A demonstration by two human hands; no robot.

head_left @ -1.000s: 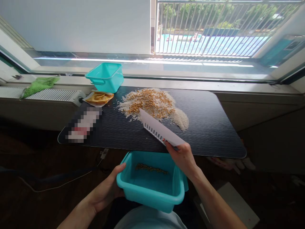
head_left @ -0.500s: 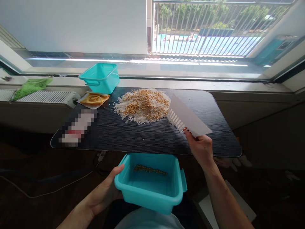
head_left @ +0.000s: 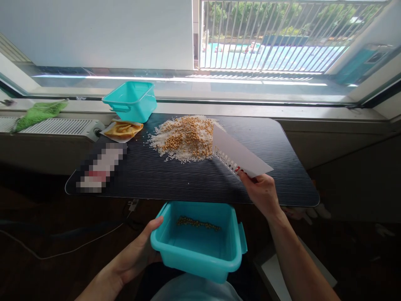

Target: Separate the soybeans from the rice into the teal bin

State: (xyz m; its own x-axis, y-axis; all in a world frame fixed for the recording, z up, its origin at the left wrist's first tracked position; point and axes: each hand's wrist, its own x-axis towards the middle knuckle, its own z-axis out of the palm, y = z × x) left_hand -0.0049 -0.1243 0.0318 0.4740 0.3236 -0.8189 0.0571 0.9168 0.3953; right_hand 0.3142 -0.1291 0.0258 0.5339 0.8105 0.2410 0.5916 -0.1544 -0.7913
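My left hand (head_left: 138,251) grips the left side of a turquoise tub (head_left: 200,251) held below the table's front edge; a thin row of yellow beans (head_left: 198,223) lies inside it. My right hand (head_left: 261,193) pinches a white slotted scoop (head_left: 238,156) by its near end. The scoop's far edge rests against the right side of a heap of white rice mixed with yellow beans (head_left: 186,138) on the black table (head_left: 275,167).
A second turquoise tub (head_left: 130,100) stands at the table's back left, next to a yellow cloth (head_left: 123,129). A blurred flat item (head_left: 100,167) lies at the left. A green cloth (head_left: 39,112) sits on the radiator ledge. The window runs behind.
My right hand swung the scoop from the heap's front to its right side, then pushed it left into the heap. The loose rice on the right has been gathered in.
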